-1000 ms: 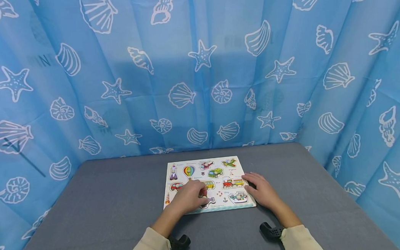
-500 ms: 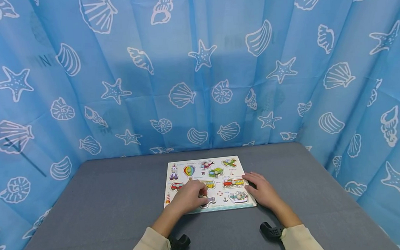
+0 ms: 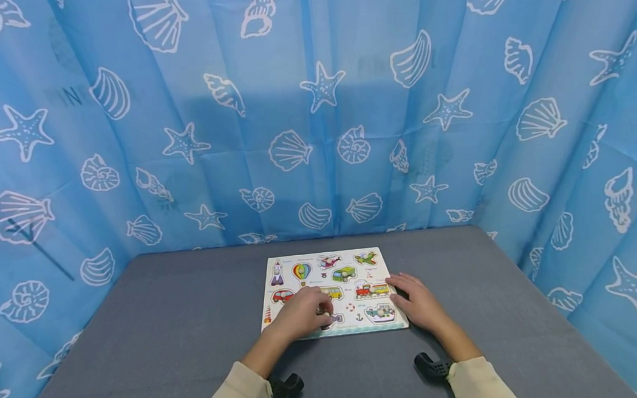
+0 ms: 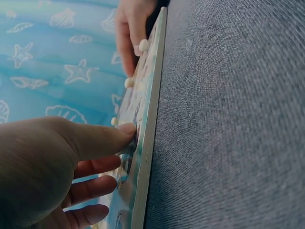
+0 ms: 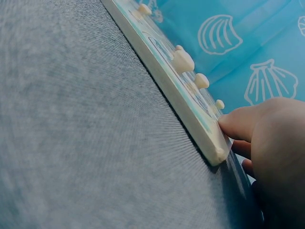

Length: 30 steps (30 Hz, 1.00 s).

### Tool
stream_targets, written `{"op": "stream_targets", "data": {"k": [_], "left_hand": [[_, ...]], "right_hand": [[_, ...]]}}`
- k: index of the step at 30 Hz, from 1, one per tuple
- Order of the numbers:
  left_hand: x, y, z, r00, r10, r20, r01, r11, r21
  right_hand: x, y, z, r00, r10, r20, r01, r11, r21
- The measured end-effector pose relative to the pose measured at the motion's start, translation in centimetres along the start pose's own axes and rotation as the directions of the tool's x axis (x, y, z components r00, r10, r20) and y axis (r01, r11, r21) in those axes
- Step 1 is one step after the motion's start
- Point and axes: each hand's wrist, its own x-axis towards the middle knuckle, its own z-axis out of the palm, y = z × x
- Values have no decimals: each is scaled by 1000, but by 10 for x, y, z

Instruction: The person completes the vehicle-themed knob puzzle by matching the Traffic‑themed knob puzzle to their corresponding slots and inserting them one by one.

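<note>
A white wooden knob puzzle board (image 3: 310,330) with printed vehicle pieces lies on the table. At its near edge, my left hand (image 3: 302,312) pinches the grey-purple submarine piece (image 3: 337,319). In the left wrist view the thumb (image 4: 125,132) is down on this piece, while the other fingers curve loosely beside it. The index finger and the piece's knob are mostly hidden there. My right hand (image 3: 419,302) rests on the board's right edge with fairly straight fingers. Its thumb (image 5: 231,124) touches the board near the corner in the right wrist view.
Other pieces sit in the board, among them a ship (image 3: 380,314), a train (image 3: 371,289), a balloon (image 3: 302,273) and a rocket (image 3: 277,273). A grey cloth covers the table (image 3: 184,335). Behind hangs a blue shell-print curtain (image 3: 322,162).
The left fingertips have shifted very slightly at the submarine piece. My right hand and the board stay in place.
</note>
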Motion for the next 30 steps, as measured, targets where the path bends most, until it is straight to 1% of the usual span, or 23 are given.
{"op": "stream_targets", "data": {"k": [4,8,10,13,18,20,24,27,30], "left_hand": [[0,-2,0,1000,19,-7,-19,1000,-5],[-1,-5,-2,999,29,-39,-30,999,-29],[-2,-8,-4,998,15,-57,-18,999,-50],[-5,-14,-9,997,-26,-76,19,996,-87],[-11,-30,-19,988,-96,-122,84,991,-104],[-16,-38,-23,981,-117,-152,103,990,-97],[-31,-56,-33,965,-154,-210,135,986,-102],[-45,-67,-39,957,-164,-241,141,984,-108],[-59,-79,-44,949,-151,-277,133,988,-81]], "right_hand": [[-2,0,-1,1000,-1,-9,1,1000,0],[-3,3,-3,1000,-6,-24,6,1000,-7],[-4,6,-3,1000,-8,-26,8,1000,-9],[-6,8,-4,1000,-2,-22,2,1000,-3],[-7,10,-6,999,-26,-23,26,1000,-12],[-8,9,-7,999,-33,-17,33,999,-18],[-9,6,-14,998,-52,33,52,999,15],[-12,6,-24,995,-74,73,69,995,69],[-14,10,-33,992,-91,87,85,993,76]]}}
